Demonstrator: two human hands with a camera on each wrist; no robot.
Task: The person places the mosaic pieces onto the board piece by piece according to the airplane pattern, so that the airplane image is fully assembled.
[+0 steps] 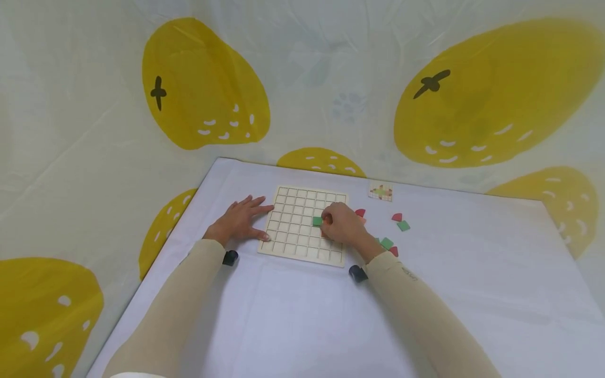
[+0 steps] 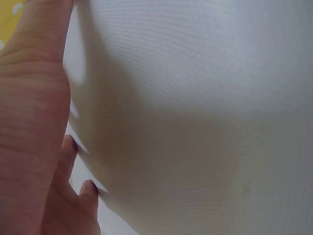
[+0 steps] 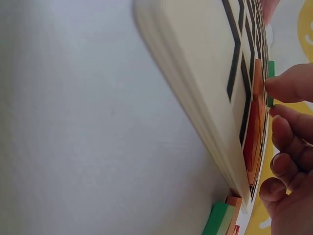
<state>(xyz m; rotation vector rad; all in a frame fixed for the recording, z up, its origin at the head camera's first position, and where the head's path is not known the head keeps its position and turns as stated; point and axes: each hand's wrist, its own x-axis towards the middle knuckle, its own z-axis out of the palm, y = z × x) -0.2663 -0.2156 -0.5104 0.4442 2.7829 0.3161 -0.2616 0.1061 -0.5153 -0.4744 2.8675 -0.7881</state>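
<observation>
"You have a green square (image 1: 317,221) on the board (image 1: 285,226), right of the middle. It sits just left of your right hand (image 1: 347,227)."

"Yes, and that hand is curled up. Your thumb and pointer finger pinch the square near its edge."

"Under your hand, you also have an orange piece (image 3: 257,81) and a red piece (image 3: 251,142) on the board."

"Your left hand (image 1: 240,219) is flat and spread out wide. Its thumb and one finger touch the board's left edge, and it grips nothing."

"Just past the board's right side, near your right hand, you have a red wedge (image 1: 360,212) with a round edge."

"A bit more to the right, another red wedge (image 1: 397,217) lies close to a loose green tile (image 1: 403,226). Nearer to you, a second green tile (image 1: 386,243) is beside a red bit (image 1: 394,251)."

"Up past the board's top right corner, you can see a little picture card (image 1: 380,191)."

"It all lies on your white table (image 1: 283,315). Behind that hangs a pale sheet (image 1: 307,105) with big yellow fruit shapes (image 1: 203,79)."

"And you wear long tan sleeves (image 1: 172,310)."
</observation>
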